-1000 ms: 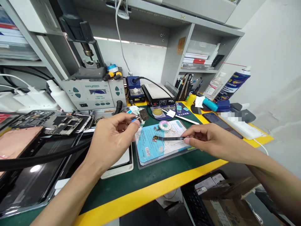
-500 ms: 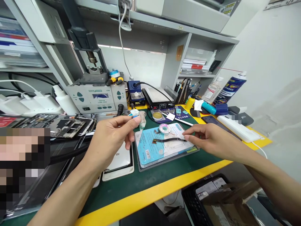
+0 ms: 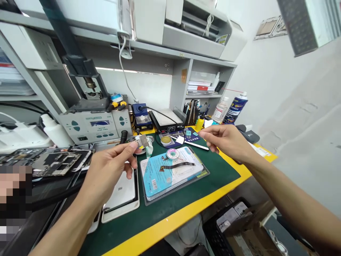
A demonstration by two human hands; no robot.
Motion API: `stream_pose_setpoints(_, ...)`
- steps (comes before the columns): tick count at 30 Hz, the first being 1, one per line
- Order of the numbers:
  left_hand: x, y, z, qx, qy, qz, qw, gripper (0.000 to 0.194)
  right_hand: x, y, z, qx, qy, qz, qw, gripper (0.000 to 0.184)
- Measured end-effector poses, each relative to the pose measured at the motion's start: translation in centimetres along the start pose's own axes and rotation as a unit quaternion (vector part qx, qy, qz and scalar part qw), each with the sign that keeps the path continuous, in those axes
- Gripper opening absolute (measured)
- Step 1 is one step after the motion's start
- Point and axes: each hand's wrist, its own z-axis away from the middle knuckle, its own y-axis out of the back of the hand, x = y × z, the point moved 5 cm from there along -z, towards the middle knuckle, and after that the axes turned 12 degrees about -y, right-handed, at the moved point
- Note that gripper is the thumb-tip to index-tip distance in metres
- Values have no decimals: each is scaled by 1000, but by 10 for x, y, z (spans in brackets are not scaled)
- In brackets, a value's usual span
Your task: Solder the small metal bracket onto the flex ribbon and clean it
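Your left hand (image 3: 110, 174) pinches a small metal piece (image 3: 142, 141). Your right hand (image 3: 226, 139) looks empty, above a flat black cable (image 3: 174, 165) on a blue card (image 3: 157, 181).

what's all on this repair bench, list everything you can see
grey hot air rework station: one, grey, back of bench, left
blue soldering station: one, blue, right of rework station
black preheater plate: one, black and silver, right of soldering station
blue spray can: one, blue and white, far right
green work mat: one, green, front of bench
card packet: one, blue and white, on mat
black flex cable: one, black, on packet
round solder wick spool: one, silver, at packet's top edge
white Mi phone: one, white, left of mat
opened phone frame: one, dark, far left
small metal part: one, silver, in left hand
left hand: one, raised, pinching metal part
right hand: one, raised beyond mat, fingertips together
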Motion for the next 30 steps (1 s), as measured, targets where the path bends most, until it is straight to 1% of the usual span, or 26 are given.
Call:
stream_pose_setpoints(2,0,1,-1,2,-2,0,1000,34,-14,-11,-5,-38,9,-6,999,42)
stream_pose_setpoints(4,0,4,-3,10,-6,4,1000,32,-30,-33,-13,-105,31,34,993,45)
stream_pose_setpoints(5,0,6,-4,15,-9,9,1000,31,-36,-44,-20,-124,39,62,990,44)
stream_pose_setpoints(9,-1,13,-9,34,-22,34,999,28,-53,-89,-56,-154,51,97,982,25)
stream_pose_setpoints(12,0,20,-12,54,-33,44,997,28,-61,-113,-79,-162,55,120,978,25)
stream_pose_setpoints(14,2,25,-13,70,-39,53,995,26,-65,-121,-86,-168,58,135,975,29)
stream_pose_setpoints(16,4,28,-14,78,-42,64,994,25,-68,-125,-85,-177,64,147,971,31)
stream_pose_setpoints(19,6,28,-13,74,-42,84,993,24,-73,-123,-75,-182,80,147,969,32)
stream_pose_setpoints(25,10,22,-10,33,-32,120,992,28,-74,-109,-55,-187,114,123,968,26)
stream_pose_setpoints(27,9,20,-9,24,-28,121,992,31,-72,-103,-49,-192,123,117,967,27)
stream_pose_setpoints(30,8,19,-9,26,-34,116,992,32,-62,-91,-36,-188,122,114,968,27)
